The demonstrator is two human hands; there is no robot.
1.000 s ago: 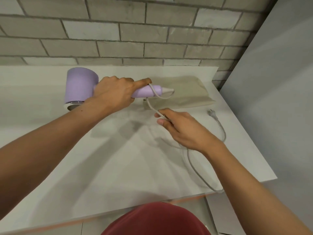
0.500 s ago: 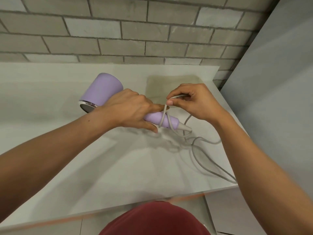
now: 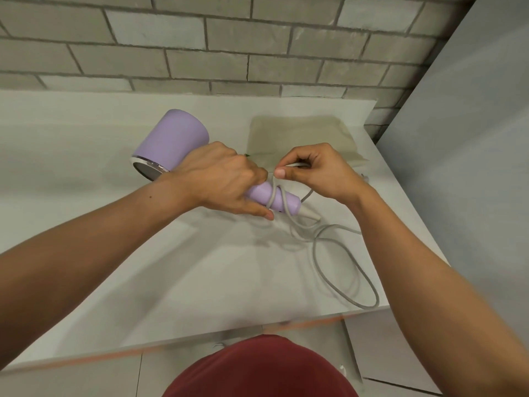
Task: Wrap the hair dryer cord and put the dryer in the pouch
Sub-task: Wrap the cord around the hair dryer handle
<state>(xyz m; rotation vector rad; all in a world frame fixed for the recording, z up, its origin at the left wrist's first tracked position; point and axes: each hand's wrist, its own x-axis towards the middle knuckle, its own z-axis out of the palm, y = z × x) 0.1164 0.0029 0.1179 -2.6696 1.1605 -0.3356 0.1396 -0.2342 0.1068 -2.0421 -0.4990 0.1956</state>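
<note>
My left hand (image 3: 220, 179) grips the handle of the lilac hair dryer (image 3: 174, 138), held just above the white counter with its barrel pointing up and left. Two turns of the grey cord (image 3: 337, 270) cross the lower handle. My right hand (image 3: 312, 170) pinches the cord just above the handle, thumb and fingers closed on it. The rest of the cord lies in loose loops on the counter to the right, reaching the front edge. The beige pouch (image 3: 300, 136) lies flat behind my right hand, partly hidden by it.
The white counter (image 3: 143, 267) runs against a grey brick wall at the back. A grey panel (image 3: 463, 167) stands along the counter's right edge. The counter's front edge is close to my body; a red garment shows below it.
The dryer came nearer and tilted. My right hand lifted the cord from the counter and carried it over the handle; a second turn now lies around it.
</note>
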